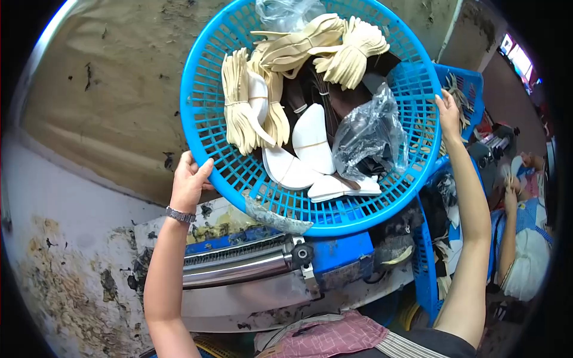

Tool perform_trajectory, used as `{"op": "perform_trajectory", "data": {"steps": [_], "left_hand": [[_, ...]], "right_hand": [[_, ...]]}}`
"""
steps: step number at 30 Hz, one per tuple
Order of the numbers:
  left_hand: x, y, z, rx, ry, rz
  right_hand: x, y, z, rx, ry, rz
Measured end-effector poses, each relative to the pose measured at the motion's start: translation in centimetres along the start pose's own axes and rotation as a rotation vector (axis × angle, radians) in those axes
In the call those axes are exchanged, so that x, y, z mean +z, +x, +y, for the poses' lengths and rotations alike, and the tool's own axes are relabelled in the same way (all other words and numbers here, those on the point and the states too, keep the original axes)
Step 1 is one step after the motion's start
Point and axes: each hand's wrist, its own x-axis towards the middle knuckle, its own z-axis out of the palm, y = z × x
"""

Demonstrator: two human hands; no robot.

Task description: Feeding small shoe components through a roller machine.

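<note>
A large round blue plastic basket [352, 226] is held between my two hands, above a machine. My left hand [190, 182] grips its lower left rim, thumb over the top edge. On the right rim, my right hand [449, 113] has its fingers curled over the edge. Inside lie several banded bundles of cream strips [351, 55], stacks of white curved flat pieces [312, 140], darker brown pieces [343, 102] and a crumpled clear plastic bag [371, 134]. Another clear bag [289, 13] sits at the far rim. Grey tape [276, 216] patches the near side.
Below the basket is a machine with a shiny metal roller [242, 262] and a blue housing [343, 256]. More blue baskets [425, 262] stand at the right. A co-worker [525, 256] sits at far right, handling pale pieces. A stained wall [113, 77] is close behind on the left.
</note>
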Motion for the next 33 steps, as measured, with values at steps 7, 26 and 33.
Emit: {"op": "perform_trajectory", "data": {"steps": [7,26,33], "left_hand": [[4.8,-3.7,2.8,0.530,0.395,0.565],[35.3,-32.8,-14.0,-0.002,-0.053,-0.680],[26.2,-22.5,-5.6,0.560,-0.027,-0.882]], "right_hand": [[-1.8,-10.9,-8.1,-0.428,-0.131,0.103],[-4.3,-52.8,-6.0,0.725,0.682,0.046],[-5.2,-39.9,-7.5,-0.340,-0.498,-0.176]]}}
